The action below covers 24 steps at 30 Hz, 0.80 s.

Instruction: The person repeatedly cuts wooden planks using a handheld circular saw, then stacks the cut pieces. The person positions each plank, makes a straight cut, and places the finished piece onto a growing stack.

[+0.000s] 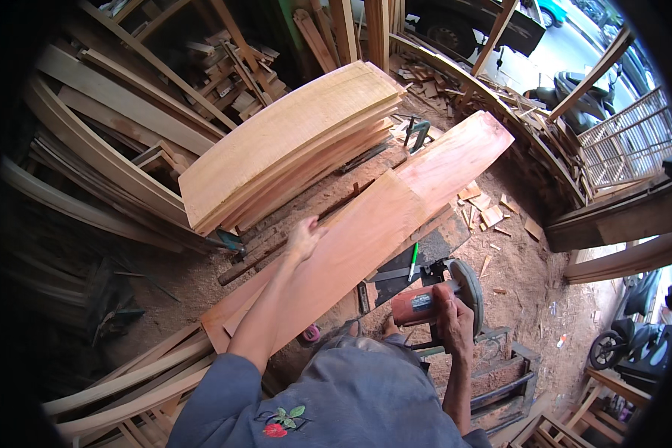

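My left hand [306, 237] grips the far edge of a broad reddish plank [358, 246], which lies diagonally over another pale pink plank [470, 145]. My right hand [449, 321] is wrapped round an orange-red handheld power tool [414, 306] with a large round grey disc head [467, 287], held at the right of the plank. A green pen-like stick [414, 261] lies on a dark surface just beside the planks. Beyond my left hand, a stack of pale curved boards [284, 142] sits on a bench, with a teal clamp [231, 240] at its near end.
Long boards [112, 149] lean at the left, and curved strips [127, 388] lie at the lower left. Wood offcuts [491, 216] litter the dusty floor. A metal frame [504, 381] stands at the lower right, motorbikes [627, 343] at the right, a slatted rack [620, 142] at the upper right.
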Each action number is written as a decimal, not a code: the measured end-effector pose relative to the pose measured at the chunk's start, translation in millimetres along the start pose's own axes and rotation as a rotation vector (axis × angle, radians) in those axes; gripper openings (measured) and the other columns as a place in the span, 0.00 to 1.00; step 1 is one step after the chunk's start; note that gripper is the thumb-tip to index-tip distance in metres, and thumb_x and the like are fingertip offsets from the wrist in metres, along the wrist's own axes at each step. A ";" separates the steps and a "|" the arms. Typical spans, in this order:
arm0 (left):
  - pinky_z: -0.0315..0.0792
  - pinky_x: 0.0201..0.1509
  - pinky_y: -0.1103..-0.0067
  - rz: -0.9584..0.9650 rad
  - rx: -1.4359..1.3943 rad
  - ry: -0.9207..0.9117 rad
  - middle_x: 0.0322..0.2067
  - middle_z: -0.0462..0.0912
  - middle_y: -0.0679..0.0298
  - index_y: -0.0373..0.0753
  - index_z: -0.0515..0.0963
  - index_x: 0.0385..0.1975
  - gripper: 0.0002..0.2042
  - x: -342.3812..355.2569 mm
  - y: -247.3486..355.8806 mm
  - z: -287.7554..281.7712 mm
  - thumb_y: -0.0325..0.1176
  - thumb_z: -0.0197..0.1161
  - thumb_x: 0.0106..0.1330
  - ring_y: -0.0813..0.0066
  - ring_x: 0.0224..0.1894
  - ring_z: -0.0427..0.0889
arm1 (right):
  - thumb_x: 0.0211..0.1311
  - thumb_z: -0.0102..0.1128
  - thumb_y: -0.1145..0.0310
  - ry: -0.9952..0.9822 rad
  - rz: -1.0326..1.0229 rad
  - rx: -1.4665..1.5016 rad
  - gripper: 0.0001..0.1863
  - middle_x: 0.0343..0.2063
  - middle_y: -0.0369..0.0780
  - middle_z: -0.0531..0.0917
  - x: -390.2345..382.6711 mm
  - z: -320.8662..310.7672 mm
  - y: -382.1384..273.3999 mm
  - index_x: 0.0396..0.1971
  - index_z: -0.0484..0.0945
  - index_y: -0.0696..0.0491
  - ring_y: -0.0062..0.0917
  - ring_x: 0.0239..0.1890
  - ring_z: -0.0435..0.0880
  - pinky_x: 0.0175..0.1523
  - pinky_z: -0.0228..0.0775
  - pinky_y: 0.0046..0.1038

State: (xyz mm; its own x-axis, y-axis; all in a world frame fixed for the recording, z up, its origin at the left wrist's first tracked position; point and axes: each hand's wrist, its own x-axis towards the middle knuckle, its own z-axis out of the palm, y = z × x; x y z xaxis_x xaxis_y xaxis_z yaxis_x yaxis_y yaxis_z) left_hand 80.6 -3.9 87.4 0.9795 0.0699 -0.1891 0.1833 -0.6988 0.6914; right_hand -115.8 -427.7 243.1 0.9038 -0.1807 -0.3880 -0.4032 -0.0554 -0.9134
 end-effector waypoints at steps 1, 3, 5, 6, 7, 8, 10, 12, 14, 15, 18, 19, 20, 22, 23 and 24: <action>0.76 0.67 0.64 0.054 0.019 -0.044 0.57 0.86 0.45 0.32 0.79 0.64 0.33 35.9 27.8 26.3 0.50 0.75 0.66 0.49 0.60 0.85 | 0.82 0.57 0.50 -0.004 0.053 -0.049 0.24 0.22 0.27 0.73 -1.5 -2.3 -0.7 0.38 0.83 0.59 0.11 0.25 0.69 0.30 0.60 0.22; 0.74 0.71 0.63 0.111 -0.030 -0.160 0.64 0.81 0.42 0.34 0.76 0.69 0.37 97.4 71.4 72.0 0.52 0.75 0.65 0.46 0.67 0.80 | 0.82 0.57 0.50 -0.023 0.027 -0.035 0.24 0.21 0.27 0.73 -7.3 -5.1 -0.8 0.34 0.81 0.58 0.12 0.24 0.69 0.29 0.60 0.22; 0.74 0.71 0.63 0.034 0.096 -0.198 0.63 0.82 0.41 0.34 0.75 0.70 0.40 125.4 93.6 107.3 0.53 0.77 0.64 0.47 0.66 0.81 | 0.82 0.58 0.51 -0.027 0.040 -0.070 0.23 0.20 0.27 0.73 -14.0 -10.0 -1.3 0.33 0.80 0.57 0.12 0.23 0.69 0.28 0.60 0.22; 0.75 0.71 0.63 -0.026 0.172 -0.234 0.63 0.82 0.41 0.34 0.74 0.71 0.41 136.5 102.1 119.4 0.53 0.77 0.63 0.47 0.66 0.82 | 0.81 0.58 0.51 -0.029 0.045 -0.073 0.23 0.20 0.28 0.73 -17.7 -12.6 -1.4 0.33 0.79 0.56 0.12 0.23 0.70 0.28 0.60 0.22; 0.76 0.69 0.64 -0.006 0.096 -0.268 0.61 0.84 0.42 0.35 0.75 0.70 0.41 147.0 102.3 117.9 0.53 0.79 0.61 0.48 0.64 0.84 | 0.81 0.58 0.50 -0.029 0.040 -0.063 0.23 0.20 0.28 0.73 -19.9 -15.4 -1.4 0.33 0.79 0.56 0.12 0.23 0.70 0.28 0.61 0.22; 0.77 0.68 0.64 -0.036 0.038 -0.318 0.59 0.86 0.44 0.36 0.76 0.70 0.41 146.7 97.9 114.5 0.53 0.80 0.59 0.50 0.62 0.86 | 0.81 0.59 0.50 -0.037 0.063 -0.055 0.23 0.20 0.28 0.74 -23.7 -18.1 -1.2 0.33 0.79 0.56 0.12 0.23 0.70 0.28 0.62 0.22; 0.80 0.62 0.65 0.050 0.018 -0.320 0.56 0.89 0.47 0.37 0.82 0.64 0.35 145.3 94.5 102.3 0.50 0.82 0.58 0.53 0.55 0.89 | 0.80 0.60 0.48 -0.054 0.044 -0.082 0.24 0.20 0.29 0.74 -24.4 -22.4 -1.8 0.35 0.81 0.57 0.12 0.23 0.71 0.28 0.62 0.22; 0.81 0.59 0.65 0.053 -0.003 -0.407 0.55 0.89 0.48 0.38 0.85 0.61 0.32 137.3 92.8 88.5 0.49 0.81 0.59 0.55 0.53 0.90 | 0.79 0.60 0.47 -0.081 0.041 -0.090 0.25 0.21 0.29 0.75 -23.9 -24.3 -2.5 0.38 0.82 0.58 0.13 0.23 0.71 0.29 0.63 0.22; 0.77 0.65 0.63 0.066 0.116 -0.392 0.57 0.87 0.46 0.36 0.86 0.59 0.29 120.2 89.2 77.9 0.48 0.79 0.61 0.51 0.59 0.86 | 0.79 0.61 0.46 -0.140 0.049 -0.095 0.26 0.21 0.29 0.75 -17.1 -26.1 -4.9 0.42 0.83 0.60 0.14 0.24 0.72 0.30 0.65 0.24; 0.75 0.68 0.62 0.110 0.260 -0.324 0.58 0.85 0.45 0.36 0.85 0.60 0.29 107.9 86.2 75.5 0.47 0.78 0.62 0.50 0.62 0.83 | 0.79 0.61 0.46 -0.157 0.041 -0.107 0.28 0.20 0.31 0.76 -12.5 -24.3 -6.3 0.48 0.84 0.61 0.16 0.25 0.73 0.31 0.66 0.26; 0.64 0.78 0.59 0.076 0.255 0.039 0.68 0.75 0.46 0.39 0.77 0.69 0.36 54.8 61.2 73.5 0.51 0.76 0.64 0.46 0.72 0.71 | 0.79 0.60 0.47 -0.240 0.008 -0.118 0.27 0.21 0.33 0.77 6.2 -17.0 -15.1 0.49 0.83 0.62 0.19 0.25 0.74 0.32 0.68 0.28; 0.60 0.80 0.57 -0.045 0.223 0.157 0.71 0.72 0.48 0.41 0.74 0.72 0.38 30.3 49.6 72.6 0.53 0.76 0.64 0.46 0.74 0.68 | 0.79 0.60 0.50 -0.286 0.053 -0.100 0.26 0.22 0.37 0.77 11.7 -15.4 -19.6 0.48 0.83 0.62 0.20 0.26 0.75 0.33 0.69 0.30; 0.56 0.81 0.54 -0.130 0.288 0.256 0.73 0.70 0.48 0.42 0.72 0.74 0.39 5.1 37.5 69.2 0.56 0.73 0.66 0.47 0.76 0.65 | 0.79 0.60 0.51 -0.319 0.023 -0.104 0.25 0.22 0.39 0.78 17.5 -11.9 -24.1 0.49 0.83 0.63 0.22 0.26 0.76 0.34 0.70 0.31; 0.51 0.82 0.49 -0.347 0.395 0.324 0.75 0.67 0.49 0.43 0.70 0.75 0.39 -30.9 20.9 68.0 0.60 0.67 0.70 0.48 0.78 0.62 | 0.79 0.60 0.53 -0.375 0.018 -0.136 0.23 0.23 0.44 0.80 29.0 -2.5 -32.7 0.49 0.82 0.63 0.25 0.26 0.77 0.35 0.72 0.33; 0.50 0.82 0.47 -0.438 0.431 0.324 0.75 0.67 0.49 0.43 0.70 0.75 0.39 -45.1 14.1 70.2 0.62 0.64 0.71 0.49 0.78 0.62 | 0.79 0.60 0.55 -0.372 -0.058 -0.172 0.22 0.24 0.51 0.82 34.8 4.6 -35.6 0.50 0.83 0.62 0.33 0.26 0.81 0.38 0.74 0.36; 0.49 0.82 0.46 -0.531 0.493 0.332 0.76 0.67 0.49 0.44 0.70 0.75 0.39 -65.1 8.0 68.6 0.64 0.62 0.72 0.49 0.79 0.62 | 0.78 0.60 0.56 -0.417 -0.053 -0.181 0.21 0.27 0.56 0.83 32.2 9.6 -39.4 0.51 0.83 0.61 0.44 0.28 0.86 0.40 0.76 0.41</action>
State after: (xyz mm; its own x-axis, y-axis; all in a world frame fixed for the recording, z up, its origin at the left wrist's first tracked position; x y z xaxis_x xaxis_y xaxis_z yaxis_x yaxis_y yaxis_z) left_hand 12.5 -62.9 57.3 0.7596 0.6361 -0.1358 0.6504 -0.7416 0.1641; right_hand -69.4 -421.9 265.3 0.8893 0.2356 -0.3919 -0.3403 -0.2314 -0.9114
